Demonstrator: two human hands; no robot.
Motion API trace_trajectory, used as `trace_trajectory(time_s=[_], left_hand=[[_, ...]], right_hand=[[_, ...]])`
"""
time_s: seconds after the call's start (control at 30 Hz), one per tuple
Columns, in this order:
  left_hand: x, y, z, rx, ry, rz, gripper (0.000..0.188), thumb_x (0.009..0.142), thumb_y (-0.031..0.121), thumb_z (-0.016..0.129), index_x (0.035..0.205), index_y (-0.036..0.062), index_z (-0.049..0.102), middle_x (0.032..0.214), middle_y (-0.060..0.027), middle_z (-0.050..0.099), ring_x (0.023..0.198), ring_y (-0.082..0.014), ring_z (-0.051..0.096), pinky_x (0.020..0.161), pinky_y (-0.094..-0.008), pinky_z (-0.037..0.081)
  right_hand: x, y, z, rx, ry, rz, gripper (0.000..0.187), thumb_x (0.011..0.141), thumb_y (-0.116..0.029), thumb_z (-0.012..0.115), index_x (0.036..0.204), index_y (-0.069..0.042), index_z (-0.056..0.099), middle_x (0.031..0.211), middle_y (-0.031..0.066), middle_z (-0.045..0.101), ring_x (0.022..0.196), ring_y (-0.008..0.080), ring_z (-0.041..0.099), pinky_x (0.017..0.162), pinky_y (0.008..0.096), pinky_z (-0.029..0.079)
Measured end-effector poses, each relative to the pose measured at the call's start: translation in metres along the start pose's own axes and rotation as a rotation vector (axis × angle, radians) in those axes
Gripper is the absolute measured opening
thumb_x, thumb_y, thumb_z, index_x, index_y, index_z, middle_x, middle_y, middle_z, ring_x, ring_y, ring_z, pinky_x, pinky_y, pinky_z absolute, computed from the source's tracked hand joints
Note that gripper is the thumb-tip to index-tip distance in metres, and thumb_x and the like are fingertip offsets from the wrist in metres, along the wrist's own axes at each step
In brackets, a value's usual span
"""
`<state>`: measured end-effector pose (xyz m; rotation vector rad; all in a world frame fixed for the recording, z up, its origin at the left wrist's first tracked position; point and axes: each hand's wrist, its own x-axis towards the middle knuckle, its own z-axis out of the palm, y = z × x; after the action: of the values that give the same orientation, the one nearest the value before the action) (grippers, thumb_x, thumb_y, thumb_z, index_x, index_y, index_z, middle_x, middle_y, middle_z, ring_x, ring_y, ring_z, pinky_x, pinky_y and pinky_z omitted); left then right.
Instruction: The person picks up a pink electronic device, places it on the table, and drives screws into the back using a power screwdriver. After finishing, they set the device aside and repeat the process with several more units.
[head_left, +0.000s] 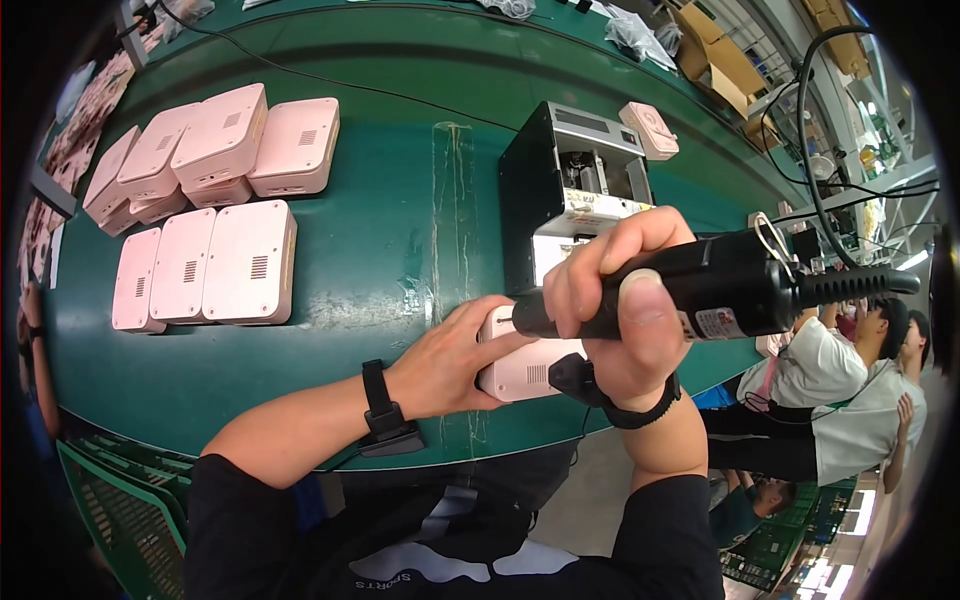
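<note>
My right hand (640, 290) is wrapped round a black electric screwdriver (715, 285), its cable leaving from the back end. The tool's thin bit meets the upper left corner of a pink plastic box (530, 375) with a vent grille. My left hand (450, 355) grips that box by its left side, with fingers over the top and the thumb at the near edge. Part of the box is hidden behind my right hand and the tool. Just beyond my hands stands a black and silver screw feeder machine (575, 165).
Several similar pink boxes (250, 265) lie at the left, some stacked. Another pink device (650, 130) sits behind the machine on the green table (350, 380). A black cable (815, 130) hangs at the right. Other people (850, 390) are at the right; a green crate (120, 510) stands lower left.
</note>
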<state>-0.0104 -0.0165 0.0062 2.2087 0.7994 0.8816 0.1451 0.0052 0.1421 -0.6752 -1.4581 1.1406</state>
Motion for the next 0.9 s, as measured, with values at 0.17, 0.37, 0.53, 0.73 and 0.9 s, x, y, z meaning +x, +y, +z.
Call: trace_trajectory(time_s=[0.17, 0.37, 0.53, 0.73, 0.9], left_hand=[[0.001, 0.003, 0.0, -0.03, 0.01, 0.033, 0.081, 0.06, 0.019, 0.088, 0.134, 0.0192, 0.055, 0.138, -0.0154, 0.04, 0.122, -0.0385, 0.049, 0.098, -0.0441, 0.048], [0.003, 0.005, -0.001, -0.016, 0.001, 0.013, 0.081, 0.06, 0.021, 0.087, 0.135, 0.0203, 0.054, 0.136, -0.0154, 0.042, 0.12, -0.0373, 0.051, 0.096, -0.0436, 0.05], [0.003, 0.005, -0.005, -0.018, -0.008, -0.038, 0.082, 0.061, 0.024, 0.087, 0.136, 0.0216, 0.054, 0.134, -0.0161, 0.043, 0.117, -0.0365, 0.053, 0.094, -0.0432, 0.051], [0.002, 0.007, -0.003, -0.005, 0.003, -0.059, 0.082, 0.06, 0.025, 0.089, 0.135, 0.0207, 0.055, 0.134, -0.0179, 0.044, 0.117, -0.0381, 0.054, 0.096, -0.0431, 0.05], [0.001, 0.008, -0.002, 0.014, 0.028, -0.063, 0.083, 0.06, 0.024, 0.089, 0.135, 0.0201, 0.055, 0.134, -0.0177, 0.044, 0.116, -0.0381, 0.055, 0.095, -0.0429, 0.051]], right_hand=[[-0.007, 0.001, -0.003, -0.059, -0.018, -0.044, 0.036, 0.091, -0.034, 0.063, 0.099, -0.006, 0.043, 0.067, 0.0084, 0.051, 0.051, 0.0159, 0.047, 0.052, 0.033, 0.043], [0.005, -0.005, -0.003, -0.061, 0.168, -0.061, 0.025, 0.094, -0.028, 0.056, 0.098, -0.005, 0.046, 0.066, 0.0077, 0.05, 0.05, 0.0172, 0.047, 0.053, 0.0331, 0.043], [0.015, -0.035, -0.032, -0.122, 0.322, -0.101, 0.021, 0.097, -0.025, 0.05, 0.097, -0.004, 0.05, 0.065, 0.007, 0.051, 0.05, 0.0178, 0.047, 0.052, 0.0343, 0.044], [0.025, -0.025, -0.067, -0.224, 0.389, -0.191, 0.023, 0.097, -0.027, 0.052, 0.096, -0.004, 0.05, 0.065, 0.0071, 0.051, 0.049, 0.0176, 0.048, 0.052, 0.0344, 0.043], [0.012, -0.023, -0.071, -0.199, 0.409, -0.086, 0.024, 0.098, -0.028, 0.05, 0.095, -0.005, 0.051, 0.066, 0.0067, 0.051, 0.049, 0.0173, 0.048, 0.053, 0.0343, 0.043]])
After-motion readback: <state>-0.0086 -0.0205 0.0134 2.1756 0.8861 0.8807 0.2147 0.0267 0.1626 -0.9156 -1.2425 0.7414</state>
